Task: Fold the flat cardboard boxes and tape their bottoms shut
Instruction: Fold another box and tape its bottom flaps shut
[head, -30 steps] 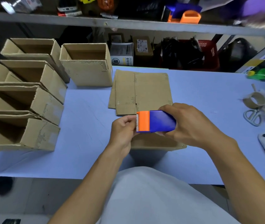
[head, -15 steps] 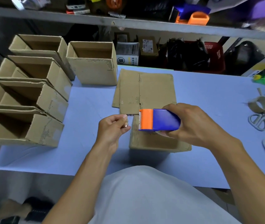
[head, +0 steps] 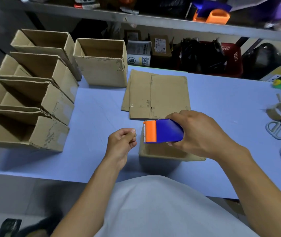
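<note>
Five folded boxes (head: 100,64) stand left, flats (head: 158,94) behind. Right hand (head: 203,132) grips dispenser (head: 162,131) over upturned box (head: 163,153); left hand (head: 121,144) pinches beside the blade, probably a tape end, invisible, ready for sealing.

A pale blue table (head: 222,93) spreads under and beyond both hands, its near edge running just short of the person's body. Ahead of the hands, past the table's far edge, a grey metal shelf (head: 153,20) crosses the whole view, cluttered on top and shadowed beneath, with a red plastic basket (head: 231,59) tucked under it. Below and left of the hands lies dim grey floor (head: 16,194). Light is low and cool.
</note>
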